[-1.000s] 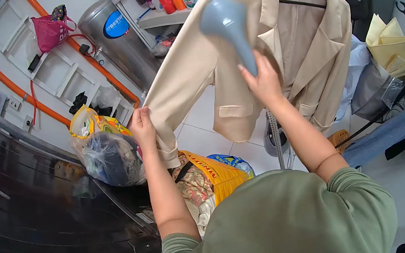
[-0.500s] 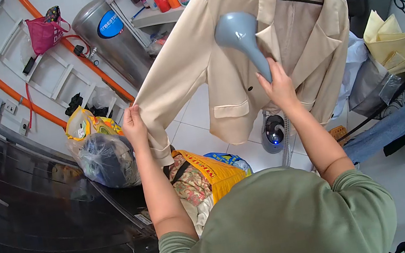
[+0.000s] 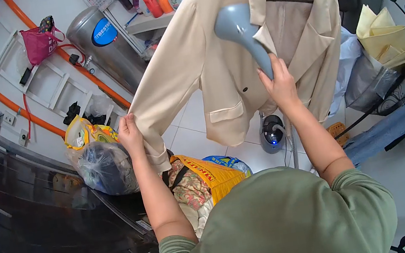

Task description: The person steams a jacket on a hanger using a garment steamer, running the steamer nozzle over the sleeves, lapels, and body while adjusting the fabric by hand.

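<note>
Right hand (image 3: 282, 86) wrapped around the slim handle of a blue-grey steamer head (image 3: 238, 24), which is held up before the front panel of a cream jacket (image 3: 222, 65). The long axis of the steamer head is slanted: its broad, rounded end is pointed to the far left, and its handle is run down toward the near right into the grip. Whether the cloth is touched by its working face cannot be told, as that face is turned away from view. By the left hand (image 3: 130, 135), fingers closed, the outer edge of the sleeve (image 3: 165, 76) is pinched just above the cuff (image 3: 157, 157); the sleeve is thus drawn out from the shoulder toward the near left, its long axis set diagonally. The jacket is hung, front toward the viewer, on a black hanger (image 3: 290, 0) at the far side, and a pocket flap (image 3: 227, 113) and a dark button (image 3: 245, 89) are shown on the panel below the steamer head. On the tiled floor beyond the wearer, a dark base unit (image 3: 271, 134) is marked by a small blue light, with a hose (image 3: 292, 141) placed at its right. Patterned cloth (image 3: 191, 187) is contained in a yellow bag (image 3: 221, 177), set to the near left of the base unit.
</note>
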{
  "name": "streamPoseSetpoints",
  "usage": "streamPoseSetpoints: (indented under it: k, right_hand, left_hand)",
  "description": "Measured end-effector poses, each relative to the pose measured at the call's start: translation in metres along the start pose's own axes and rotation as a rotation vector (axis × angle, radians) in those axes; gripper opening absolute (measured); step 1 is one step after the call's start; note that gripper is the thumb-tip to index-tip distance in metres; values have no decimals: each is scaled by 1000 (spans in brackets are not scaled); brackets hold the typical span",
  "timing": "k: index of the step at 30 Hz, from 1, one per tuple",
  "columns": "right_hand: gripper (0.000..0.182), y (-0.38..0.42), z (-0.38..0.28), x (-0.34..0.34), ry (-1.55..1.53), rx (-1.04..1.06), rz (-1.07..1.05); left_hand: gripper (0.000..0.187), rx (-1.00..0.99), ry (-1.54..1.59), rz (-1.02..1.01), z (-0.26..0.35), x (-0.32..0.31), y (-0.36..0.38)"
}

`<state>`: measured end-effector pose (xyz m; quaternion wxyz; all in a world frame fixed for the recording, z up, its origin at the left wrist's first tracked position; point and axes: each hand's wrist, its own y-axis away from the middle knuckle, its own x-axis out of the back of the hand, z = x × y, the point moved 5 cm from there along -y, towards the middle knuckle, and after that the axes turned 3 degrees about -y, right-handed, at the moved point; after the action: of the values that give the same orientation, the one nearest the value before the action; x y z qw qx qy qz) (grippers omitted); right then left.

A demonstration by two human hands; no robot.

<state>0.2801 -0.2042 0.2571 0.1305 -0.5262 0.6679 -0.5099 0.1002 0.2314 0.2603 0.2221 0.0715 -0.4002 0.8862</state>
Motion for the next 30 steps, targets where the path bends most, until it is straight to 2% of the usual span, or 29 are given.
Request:
streamPoseSetpoints:
  k: [6,7,11,15,18,21,27,30]
  right_hand:
    - [54,-20,-8,-1,-58,-66,69]
    - [55,-15,-7,-2,-28,-76,24]
    - [58,20,-16,12,-65,26,-128]
    - [53,2,-39,56,-159,93,-7]
    - [52,-41,-34,78,-82,28,108]
    - [51,-63,-16,81,2,11,109]
    - [50,-33,-5,72,50,6,-55]
    - [49,-54,-7,78,26,25,50]
  left_hand:
    - [35,79,23,-67,-11,-6,0]
    - [35,-4,29,-21,-7,-8,-1]
    - [37,-2,59,-41,-14,-15,-7]
    - [38,-2,12,-60,-20,-24,-13]
    - [37,19,-51,-48,-22,-30,-15]
    - [38,6,3,-49,-31,-41,-16]
    - [39,22,-54,-91,-28,-45,-12]
    - [38,18,-37,-90,-25,-46,-11]
